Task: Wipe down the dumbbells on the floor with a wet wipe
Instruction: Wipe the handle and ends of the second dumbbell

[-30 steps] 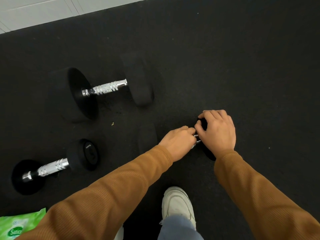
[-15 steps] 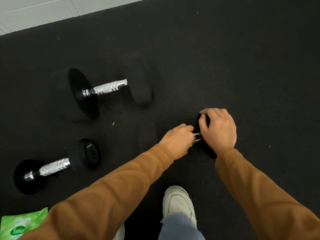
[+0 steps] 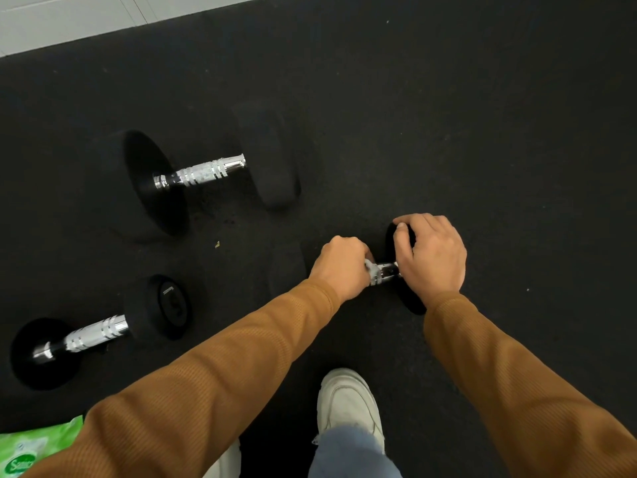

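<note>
Black rubber floor (image 3: 448,115) carried three dumbbells. The left hand (image 3: 343,267) was clenched round a white wet wipe (image 3: 371,270) pressed on the chrome handle of the nearest dumbbell (image 3: 413,303), while the right hand (image 3: 432,257) curled its fingers (image 3: 401,236) over that dumbbell's right end weight. A large dumbbell (image 3: 203,172) and a smaller dumbbell (image 3: 96,334) lay well apart to the left, with a green wipes packet (image 3: 24,450) in the near-left corner.
</note>
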Available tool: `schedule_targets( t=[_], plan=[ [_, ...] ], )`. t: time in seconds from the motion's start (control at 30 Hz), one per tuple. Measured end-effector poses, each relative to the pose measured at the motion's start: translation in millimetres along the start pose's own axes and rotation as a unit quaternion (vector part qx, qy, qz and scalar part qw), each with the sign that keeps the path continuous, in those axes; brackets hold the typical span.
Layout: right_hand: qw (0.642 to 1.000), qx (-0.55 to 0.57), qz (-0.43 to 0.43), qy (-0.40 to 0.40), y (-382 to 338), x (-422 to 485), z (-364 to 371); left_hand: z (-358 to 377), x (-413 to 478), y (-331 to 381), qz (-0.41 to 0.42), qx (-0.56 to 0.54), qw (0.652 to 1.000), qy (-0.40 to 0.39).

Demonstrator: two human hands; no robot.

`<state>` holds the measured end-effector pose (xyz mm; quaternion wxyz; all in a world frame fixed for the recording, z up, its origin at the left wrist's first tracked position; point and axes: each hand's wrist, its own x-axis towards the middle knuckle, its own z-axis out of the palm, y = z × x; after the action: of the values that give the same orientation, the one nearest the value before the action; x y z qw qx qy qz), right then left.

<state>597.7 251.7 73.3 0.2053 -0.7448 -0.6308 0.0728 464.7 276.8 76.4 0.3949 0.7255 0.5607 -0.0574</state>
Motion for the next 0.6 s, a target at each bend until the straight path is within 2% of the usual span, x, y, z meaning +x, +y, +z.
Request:
schedule_targets(
  t=[0.13,0.33,0.47,0.6],
  plan=[
    [1.0,-0.008,-0.001,0.003,1.0,0.0,0.5,3.5,5.3,-1.6,-0.016,-0.008,1.0,0.004],
    [0.999,-0.022,0.036,0.01,2.2,-0.7,2.7,5.3,9.1,0.5,0.026,-0.029,0.999,-0.017],
    [0.998,0.016,0.054,0.029,2.3,-2.0,1.5,3.6,14.8,-4.6,0.002,-0.016,0.999,-0.047],
    [0.994,0.045,0.083,0.051,2.0,-3.6,0.5,7.5,18.0,1.6,-0.012,0.005,0.999,-0.032]
  ],
)
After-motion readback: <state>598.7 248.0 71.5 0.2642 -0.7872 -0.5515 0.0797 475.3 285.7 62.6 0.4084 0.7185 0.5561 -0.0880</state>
